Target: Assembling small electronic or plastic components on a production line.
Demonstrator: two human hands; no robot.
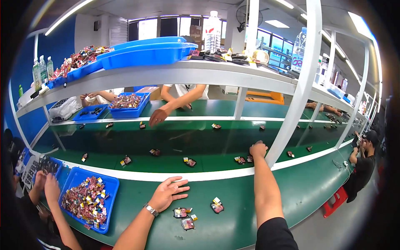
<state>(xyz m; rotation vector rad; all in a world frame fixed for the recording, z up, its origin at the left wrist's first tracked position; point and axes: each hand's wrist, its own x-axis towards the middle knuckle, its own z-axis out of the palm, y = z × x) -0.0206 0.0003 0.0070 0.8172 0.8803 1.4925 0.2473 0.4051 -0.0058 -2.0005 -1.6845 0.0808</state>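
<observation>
My left hand, with a metal-banded watch on its wrist, hovers over the green worktable with fingers spread and nothing in them. Beside it lie small black-cased parts with reddish insides and yellow-white tags: one part near the wrist, a second part just below, and a third part to the right. My right hand reaches over the white rail onto the green conveyor belt. Its fingers are curled closed, and what they hold is hidden. A similar part lies right beside these fingers, partly covered.
A blue tray heaped with reddish, tagged pieces stands left, near a co-worker's hands. Several parts are spaced along the belt. A white upright post stands beside my right hand. Another co-worker's hand reaches in from across.
</observation>
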